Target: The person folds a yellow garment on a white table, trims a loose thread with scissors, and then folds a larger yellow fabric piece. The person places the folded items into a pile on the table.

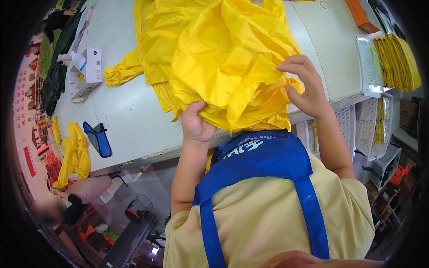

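Note:
A crumpled yellow garment [219,53] of thin, shiny cloth lies heaped over the near edge of the table, with a bunched, sleeve-like part [123,69] stretching out to the left. My left hand [199,123] is closed on its near left edge, the thumb on top of the cloth and the other fingers mostly hidden. At the heap's right side, my right hand [308,87] is raised with thumb and fingers apart. Its fingertips are close to a loose fold, and whether they touch it I cannot tell.
On the white table [125,120] stand a white box [91,67] with a bottle, a blue pouch [98,138] and more yellow cloth [75,154]. An orange box [361,17], papers [370,67] and a folded yellow stack [397,62] lie right. Another person [85,194] is at lower left.

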Motion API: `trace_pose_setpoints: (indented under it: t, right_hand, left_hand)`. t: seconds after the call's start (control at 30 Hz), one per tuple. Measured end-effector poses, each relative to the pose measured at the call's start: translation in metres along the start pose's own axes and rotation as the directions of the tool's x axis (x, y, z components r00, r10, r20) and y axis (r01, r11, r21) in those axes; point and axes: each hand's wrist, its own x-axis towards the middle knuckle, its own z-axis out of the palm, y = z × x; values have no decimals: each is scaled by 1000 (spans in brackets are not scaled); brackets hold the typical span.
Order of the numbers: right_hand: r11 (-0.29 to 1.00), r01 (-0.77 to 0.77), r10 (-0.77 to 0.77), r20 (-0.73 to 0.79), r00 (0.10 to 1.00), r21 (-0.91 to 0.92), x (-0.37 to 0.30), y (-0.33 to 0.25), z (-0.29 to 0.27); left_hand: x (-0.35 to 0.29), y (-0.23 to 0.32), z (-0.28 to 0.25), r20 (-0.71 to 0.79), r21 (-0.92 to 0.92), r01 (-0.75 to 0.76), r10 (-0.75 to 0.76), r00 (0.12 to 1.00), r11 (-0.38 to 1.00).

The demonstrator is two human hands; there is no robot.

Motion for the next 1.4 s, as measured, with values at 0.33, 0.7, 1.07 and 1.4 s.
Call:
trace_pose_setpoints:
  t: [0.33, 0.7, 1.07, 1.4]
  right_hand:
    - [977, -131, 125, 46, 991, 168, -22, 3, 6]
    - [598, -382, 387, 164, 907, 705, 21, 32, -37]
    - [350, -869, 365, -804, 470, -349, -12, 251, -144]
    - [876, 305, -128, 431, 893, -373, 38, 31, 140]
  left_hand:
    - [17, 17, 36, 150, -77, 31, -19, 988, 997]
    - [87, 126, 115, 686, 184, -107, -50, 726, 977]
    - [54, 41, -116, -167, 688, 401, 406, 899, -605]
    - [26, -117, -62, 93, 962, 67, -552, 828, 264]
